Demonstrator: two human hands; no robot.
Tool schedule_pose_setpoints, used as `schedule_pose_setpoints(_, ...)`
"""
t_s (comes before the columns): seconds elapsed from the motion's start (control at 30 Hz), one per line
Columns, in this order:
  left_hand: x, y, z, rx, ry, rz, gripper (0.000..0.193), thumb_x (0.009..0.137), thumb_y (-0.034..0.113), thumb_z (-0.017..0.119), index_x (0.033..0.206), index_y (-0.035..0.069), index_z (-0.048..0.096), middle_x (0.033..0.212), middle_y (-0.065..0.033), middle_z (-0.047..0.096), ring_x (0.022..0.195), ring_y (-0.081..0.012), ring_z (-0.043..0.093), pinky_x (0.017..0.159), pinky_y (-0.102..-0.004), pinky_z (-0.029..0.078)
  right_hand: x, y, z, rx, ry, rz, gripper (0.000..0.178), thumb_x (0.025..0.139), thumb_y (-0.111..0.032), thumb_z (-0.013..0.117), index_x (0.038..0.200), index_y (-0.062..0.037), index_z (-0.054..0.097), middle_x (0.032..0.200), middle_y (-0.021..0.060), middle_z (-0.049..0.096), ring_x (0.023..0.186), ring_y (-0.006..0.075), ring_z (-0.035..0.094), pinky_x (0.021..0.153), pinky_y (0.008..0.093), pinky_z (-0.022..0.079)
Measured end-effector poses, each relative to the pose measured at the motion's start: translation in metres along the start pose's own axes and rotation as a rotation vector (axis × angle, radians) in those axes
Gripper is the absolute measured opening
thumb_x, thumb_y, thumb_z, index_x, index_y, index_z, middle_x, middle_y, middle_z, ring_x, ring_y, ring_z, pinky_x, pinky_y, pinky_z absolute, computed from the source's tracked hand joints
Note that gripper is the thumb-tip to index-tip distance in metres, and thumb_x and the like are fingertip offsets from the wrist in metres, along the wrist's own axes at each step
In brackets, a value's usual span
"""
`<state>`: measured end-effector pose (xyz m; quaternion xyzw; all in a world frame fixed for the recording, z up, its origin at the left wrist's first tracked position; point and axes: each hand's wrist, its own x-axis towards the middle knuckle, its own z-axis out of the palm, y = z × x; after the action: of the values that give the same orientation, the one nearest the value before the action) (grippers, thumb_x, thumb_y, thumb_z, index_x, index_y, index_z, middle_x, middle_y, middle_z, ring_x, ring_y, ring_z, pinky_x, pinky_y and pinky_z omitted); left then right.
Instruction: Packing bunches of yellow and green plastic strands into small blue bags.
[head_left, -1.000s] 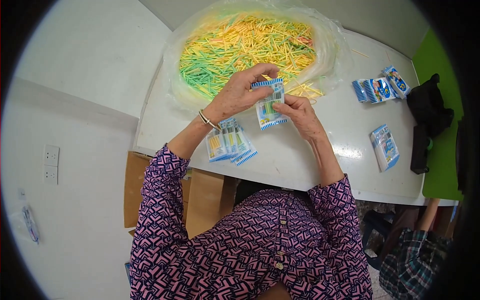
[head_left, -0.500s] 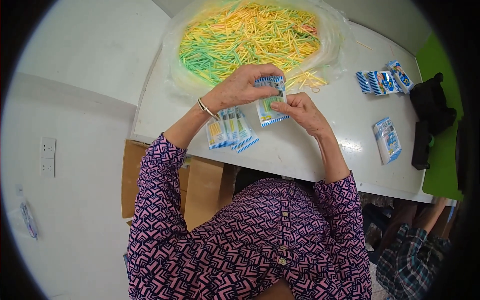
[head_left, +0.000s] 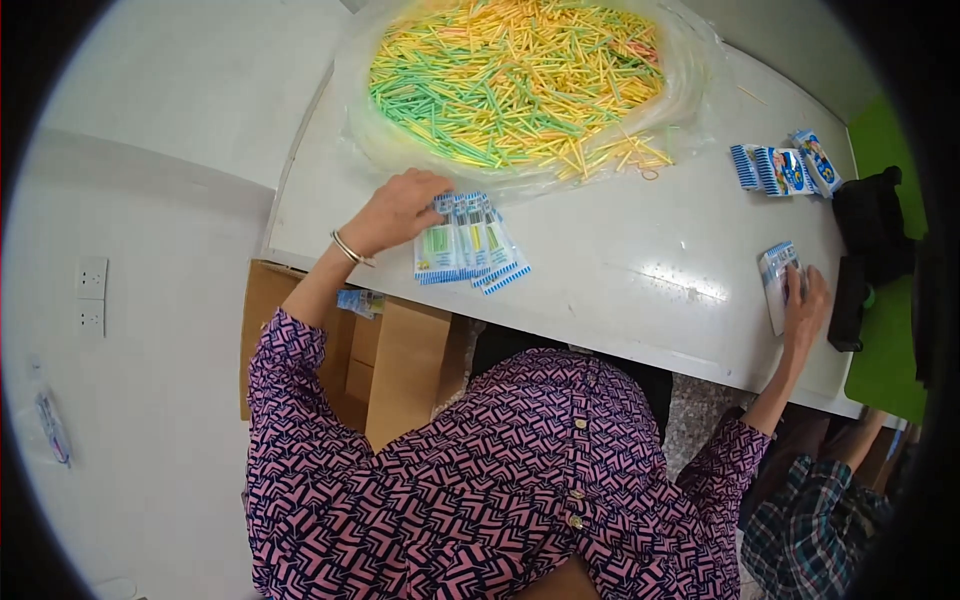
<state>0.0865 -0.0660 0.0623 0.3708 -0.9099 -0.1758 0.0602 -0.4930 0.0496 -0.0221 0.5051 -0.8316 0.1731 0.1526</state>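
My left hand (head_left: 398, 213) is at the upper left corner of a fan of flat clear packets (head_left: 490, 240) with blue-striped ends. Its thumb and fingers close on the edge of the leftmost packet (head_left: 437, 245), which shows green sticks inside. The other packets overlap to its right, some showing yellow or green sticks. Far to the right, my right hand (head_left: 806, 308) reaches over a white and blue packet stack (head_left: 775, 285) lying on the table. Its fingers are apart and touch the top packet; part of the stack is hidden beneath them.
A large clear bag (head_left: 690, 100) of yellow, green and orange sticks (head_left: 520, 85) lies open at the back. Several blue packets (head_left: 785, 170) sit at the far right, beside black objects (head_left: 870, 215). A cardboard box (head_left: 405, 365) stands below the table's front edge (head_left: 600, 345). Another person's checked sleeve (head_left: 815, 510) shows lower right.
The packet held in both hands has come down onto the left of the fan with my left hand. My right hand let go and moved right to the packet stack.
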Motion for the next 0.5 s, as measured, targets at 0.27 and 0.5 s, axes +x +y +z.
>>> schedule_pose_setpoints(0.27,0.021,0.058,-0.021,0.261,0.163,-0.045,0.025,0.075,0.013,0.067,0.097,0.003,0.058,0.089,-0.0114,0.061,0.087,-0.0316,0.057,0.076,-0.0414,0.048,0.002,-0.008,0.006,0.305,0.015,0.050,0.027,0.089,-0.022,0.058,0.103,-0.0021,0.068,0.108,0.0154,0.065,0.102,0.0298,0.057,0.091,0.0381,0.044)
schedule_pose_setpoints(0.5,0.100,0.091,-0.016,-0.234,0.342,0.111,0.028,0.085,0.021,0.066,0.104,0.002,0.062,0.101,-0.0098,0.065,0.091,-0.0242,0.061,0.078,-0.0323,0.048,0.007,-0.135,-0.067,0.438,0.324,-0.506,0.022,0.075,-0.009,0.071,0.096,-0.0047,0.067,0.095,0.0113,0.066,0.086,0.0279,0.061,0.077,0.0395,0.046)
